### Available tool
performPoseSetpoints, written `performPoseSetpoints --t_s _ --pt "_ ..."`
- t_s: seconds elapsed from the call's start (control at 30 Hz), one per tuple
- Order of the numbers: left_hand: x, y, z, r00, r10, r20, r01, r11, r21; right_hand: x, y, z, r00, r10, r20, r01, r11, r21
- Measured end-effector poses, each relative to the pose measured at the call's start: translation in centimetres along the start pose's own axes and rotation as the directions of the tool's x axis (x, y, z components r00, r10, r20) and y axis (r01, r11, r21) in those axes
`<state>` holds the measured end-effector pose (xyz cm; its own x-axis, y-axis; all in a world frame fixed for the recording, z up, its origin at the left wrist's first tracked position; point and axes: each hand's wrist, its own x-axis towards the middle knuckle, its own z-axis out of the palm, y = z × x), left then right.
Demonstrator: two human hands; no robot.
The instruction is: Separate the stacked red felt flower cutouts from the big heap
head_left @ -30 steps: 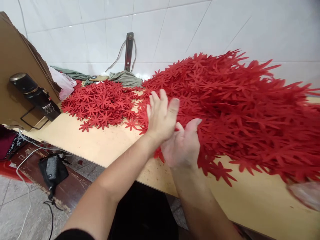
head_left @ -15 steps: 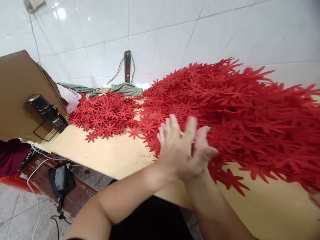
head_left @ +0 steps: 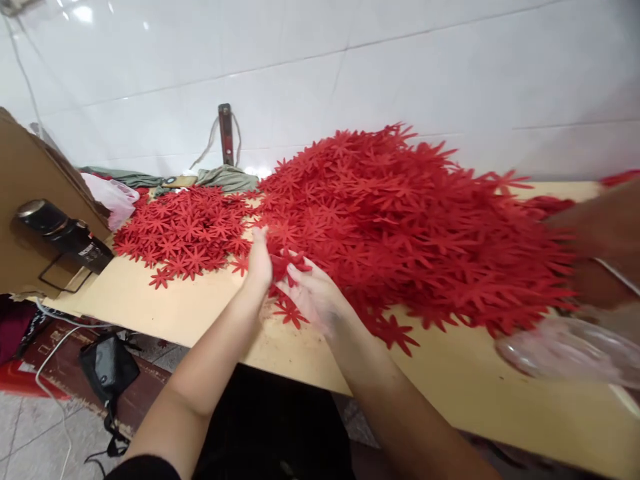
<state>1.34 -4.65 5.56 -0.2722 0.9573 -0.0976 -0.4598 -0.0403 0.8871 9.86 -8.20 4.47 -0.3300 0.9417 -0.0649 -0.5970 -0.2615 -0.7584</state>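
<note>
Many flat red flower-shaped cutouts lie heaped in a large pile (head_left: 400,227) on the pale tabletop. A smaller pile (head_left: 185,227) of the same cutouts is to its left. At the large pile's front left edge, my right hand (head_left: 315,293) has its fingers closed on a red flower-shaped cutout (head_left: 290,263); whether more than one is in it I cannot tell. Opposite it, my left hand (head_left: 260,263) is held upright and flat, palm turned toward the cutout, fingers stretched. A loose cutout (head_left: 291,313) rests on the table just below the hands.
A black vacuum flask (head_left: 67,237) leans by a cardboard box (head_left: 20,160) at left. Green cloth (head_left: 227,179) lies along the tiled wall. Clear plastic (head_left: 570,350) and a blurred brown shape (head_left: 605,233) are at right. A black pouch (head_left: 107,367) sits below the table.
My hands, pressed together before, have come apart and a red cutout now shows between them. The view has shifted right, bringing the clear plastic into sight.
</note>
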Motion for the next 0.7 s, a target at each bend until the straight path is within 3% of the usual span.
performPoseSetpoints --t_s 0.1,0.2,0.33,0.43,0.6,0.7 --pt "-0.4 0.7 -0.8 0.995 -0.062 0.084 0.067 0.996 -0.06 0.1 -0.9 -0.7 0.997 0.011 -0.076 -0.009 1.0 0.023" --pt "-1.8 0.8 -1.9 0.98 -0.064 0.19 0.074 0.996 -0.046 0.2 -1.3 -0.7 0.996 -0.05 -0.073 0.05 0.999 -0.001" --pt "-3.5 -0.1 -2.9 0.969 -0.094 0.231 0.092 0.996 0.019 0.4 -1.2 -1.0 0.989 -0.126 -0.08 0.108 0.973 -0.205" --pt "-4.1 -0.7 -3.0 0.967 -0.125 0.222 0.125 0.992 0.017 0.7 -0.9 -1.5 0.96 -0.262 -0.102 0.186 0.863 -0.469" --pt "-4.1 -1.0 -2.7 0.962 -0.14 0.233 0.148 0.989 -0.016 1.2 -0.5 -1.8 0.894 -0.442 -0.07 0.23 0.587 -0.776" --pt "-3.9 -0.9 -2.4 0.967 -0.185 0.177 0.187 0.982 0.011 1.8 -0.3 -2.0 0.891 -0.447 -0.082 0.213 0.57 -0.794"
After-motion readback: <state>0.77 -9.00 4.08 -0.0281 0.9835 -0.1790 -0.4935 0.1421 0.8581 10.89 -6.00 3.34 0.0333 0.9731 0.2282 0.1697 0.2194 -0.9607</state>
